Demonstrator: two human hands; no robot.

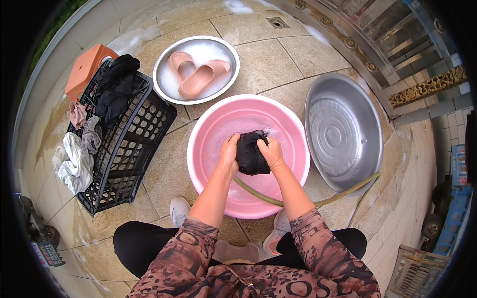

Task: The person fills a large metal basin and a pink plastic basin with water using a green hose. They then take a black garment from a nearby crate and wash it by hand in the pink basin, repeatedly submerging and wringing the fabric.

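Note:
Both of my hands grip a bunched black cloth [253,156], wet-looking, above the pink plastic basin [199,167]. My left hand [229,151] clasps its left side. On the other side, my right hand [271,152] presses it with the thumb on top. Soapy-looking water [220,138] lies in the basin beneath the cloth. A greenish hose [257,192] runs over the basin's right rim, and its end is inside, near my left wrist. The underside of the cloth is hidden.
A metal basin [335,126] stands close on the right. Pink clogs [205,78] sit in a sudsy metal bowl [158,76]. Left is an overturned-looking black plastic crate [130,149] bearing black clothing [115,85] and white cloth [76,164], with an orange stool [84,69] behind. A floor drain [277,23] lies ahead.

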